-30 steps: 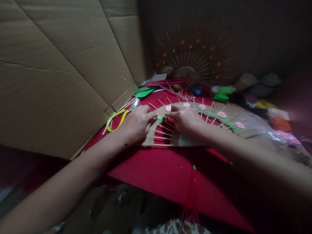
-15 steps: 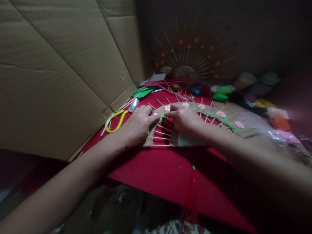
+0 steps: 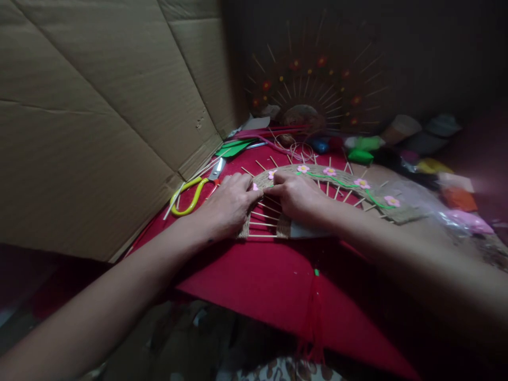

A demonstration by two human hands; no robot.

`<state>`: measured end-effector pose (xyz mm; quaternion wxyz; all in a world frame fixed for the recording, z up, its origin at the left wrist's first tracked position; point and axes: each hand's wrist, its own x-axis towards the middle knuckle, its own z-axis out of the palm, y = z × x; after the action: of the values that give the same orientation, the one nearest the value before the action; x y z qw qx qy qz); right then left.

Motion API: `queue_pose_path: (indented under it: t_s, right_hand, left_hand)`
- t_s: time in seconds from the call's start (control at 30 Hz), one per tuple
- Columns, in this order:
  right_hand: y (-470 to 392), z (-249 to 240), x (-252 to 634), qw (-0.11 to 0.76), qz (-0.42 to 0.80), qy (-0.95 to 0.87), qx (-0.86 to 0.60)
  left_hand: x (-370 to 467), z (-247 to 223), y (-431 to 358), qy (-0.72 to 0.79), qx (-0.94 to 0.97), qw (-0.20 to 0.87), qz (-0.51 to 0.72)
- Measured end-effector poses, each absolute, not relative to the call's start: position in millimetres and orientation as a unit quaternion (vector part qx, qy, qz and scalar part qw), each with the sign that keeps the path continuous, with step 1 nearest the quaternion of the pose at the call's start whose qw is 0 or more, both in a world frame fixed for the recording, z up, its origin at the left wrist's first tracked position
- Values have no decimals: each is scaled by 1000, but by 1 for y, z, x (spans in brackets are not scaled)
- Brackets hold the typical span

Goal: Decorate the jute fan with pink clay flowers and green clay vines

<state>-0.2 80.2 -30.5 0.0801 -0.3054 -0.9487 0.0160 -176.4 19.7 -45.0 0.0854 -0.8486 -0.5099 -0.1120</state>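
Note:
A half-round fan of thin sticks and woven twine (image 3: pixel 381 213) lies on the red surface. Pink flowers (image 3: pixel 362 183) with yellow centres dot its outer band, and a green strand (image 3: pixel 341 181) winds between them. My left hand (image 3: pixel 232 203) is closed over the fan's left part, its thumb reaching toward the inner edge of the band. My right hand (image 3: pixel 299 196) is closed, index finger and thumb pinched at the band, where the strand runs under the fingertips. The fingertips of both hands nearly meet; what lies exactly between them is mostly hidden.
Yellow-handled scissors (image 3: pixel 190 196) lie left of the fan beside a tall cardboard panel (image 3: pixel 99 132). Green sheets (image 3: pixel 234 148) and coiled string sit behind. Coloured clay packets (image 3: pixel 460 198) are at the right. Another flowered stick fan (image 3: pixel 305 90) stands at the back. A red tassel (image 3: pixel 315 312) hangs in front.
My fingertips have drawn closer together over the band, covering the green piece that showed between them. My left hand has shifted slightly right. The fan stays in about the same place.

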Motion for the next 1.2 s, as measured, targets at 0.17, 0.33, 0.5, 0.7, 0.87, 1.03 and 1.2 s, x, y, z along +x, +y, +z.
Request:
queue_pose_path:
  t_s: [0.17,0.33,0.5,0.7,0.87,1.03,1.2]
  right_hand:
    - [80,-26,1,66,6,-949,-309]
    - [80,-21,4,105,-6,-938,-330]
    - [77,-24,2,75,-8,-951,-301]
    - [70,-14,9,109,-28,-939,-325]
    - [40,-7,36,116,10,-945,-307]
    - [2,-20,65,126,14,-960,-252]
    - [-16,-27,91,149,42,-953,-259]
  left_hand:
    - [-176,-44,20,-505,-850,101,-109]
    - [-181,-41,21,-507,-834,100,-193]
    - [-187,-43,24,-512,-821,95,-233]
    - [-200,-44,28,-532,-804,111,-241]
    - [-200,-43,26,-514,-826,101,-209]
    - [-188,-49,19,-489,-847,157,-135]
    - [-186,-45,18,-491,-847,174,-105]
